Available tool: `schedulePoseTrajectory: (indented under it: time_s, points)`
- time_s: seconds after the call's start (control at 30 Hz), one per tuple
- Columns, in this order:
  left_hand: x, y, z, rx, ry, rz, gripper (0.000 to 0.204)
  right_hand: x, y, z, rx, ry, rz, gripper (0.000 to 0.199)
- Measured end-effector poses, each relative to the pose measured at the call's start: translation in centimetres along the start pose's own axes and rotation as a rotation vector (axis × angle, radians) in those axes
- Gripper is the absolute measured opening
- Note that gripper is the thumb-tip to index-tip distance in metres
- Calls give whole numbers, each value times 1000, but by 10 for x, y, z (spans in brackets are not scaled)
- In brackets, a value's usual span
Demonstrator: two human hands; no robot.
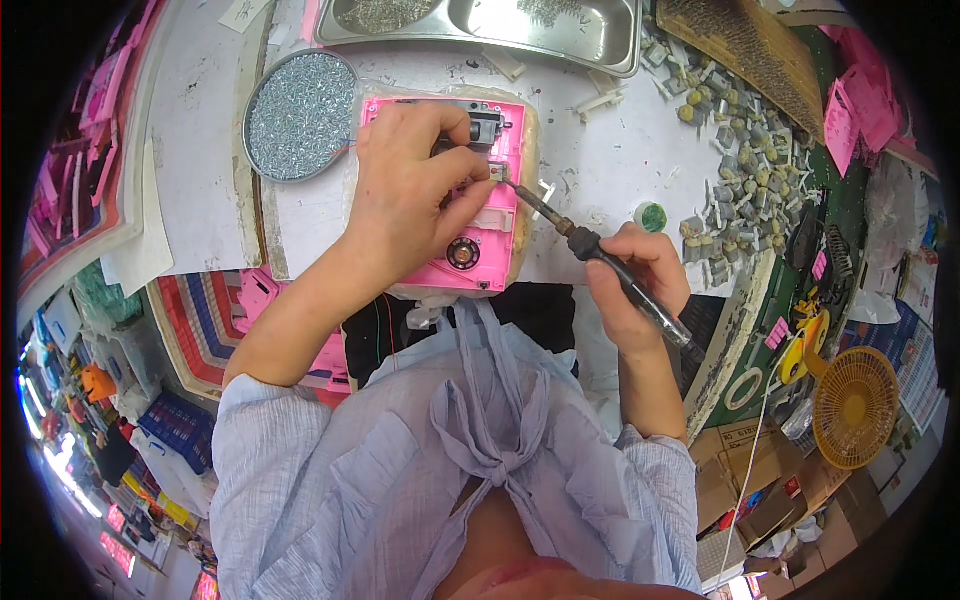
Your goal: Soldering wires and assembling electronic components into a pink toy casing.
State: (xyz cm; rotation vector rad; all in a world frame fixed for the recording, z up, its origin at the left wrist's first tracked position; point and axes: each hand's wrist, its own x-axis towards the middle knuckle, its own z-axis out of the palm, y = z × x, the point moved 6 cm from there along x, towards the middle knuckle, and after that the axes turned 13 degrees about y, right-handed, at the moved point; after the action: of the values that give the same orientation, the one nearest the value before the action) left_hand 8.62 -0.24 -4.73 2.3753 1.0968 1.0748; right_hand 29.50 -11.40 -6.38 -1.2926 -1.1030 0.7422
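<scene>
Two bare hands at close work over a pink casing [497,240], which lies open side up on a pale cushion [529,215] at the near edge of the white table [575,130]. Left hand [415,180] reaches across from the left; thumb and forefinger draw together beside a small part [498,171] near the casing's right side, but whether a wire sits between the tips, cannot tell at this size. Right hand [640,285] grips the dark handle of a soldering iron [585,243] between thumb and curled fingers, its tip slanting in at that same small part. Main hazard, in my judgement: bare fingertips just beside the tip; if it is hot, a slight slip of the right hand could burn the left. Second: heat on plastic; a stray tip or shaft may scar the casing's right wall, directly under the iron's slant. Third: a weak joint, should the left hand tremble before any solder sets. Loose leads worth noting too: a red wire [346,148] shows by the dish of small metal pieces [300,115], and thin wires [379,330] hang below the table edge; a snag on the sleeve [265,425] could tug a connection free. Cushion looks soft; a heavy wrist might tilt the casing.
</scene>
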Motion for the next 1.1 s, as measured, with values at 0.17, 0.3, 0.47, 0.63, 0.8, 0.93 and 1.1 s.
schedulePoseTrajectory:
  time_s: [0.17,0.3,0.47,0.63,0.8,0.93,1.1]
  points:
    - [0,0,0,7,-6,0,19,0,-2,2,-39,-13,-33,29]
    - [0,0,0,5,7,12,19,-1,-4,-7,8,25,-30,28]
    - [1,2,0,25,-1,23,19,2,-8,-16,12,68,-16,29]
    - [3,4,-1,62,-23,18,19,7,-12,-19,12,54,-75,29]
    - [5,6,-2,75,-45,10,20,12,-13,-25,-13,17,-111,30]
    - [5,8,-3,85,-53,4,20,17,-18,-25,-5,22,-157,30]
    - [5,9,-3,107,-62,-7,20,24,-23,-23,-51,-35,-192,31]
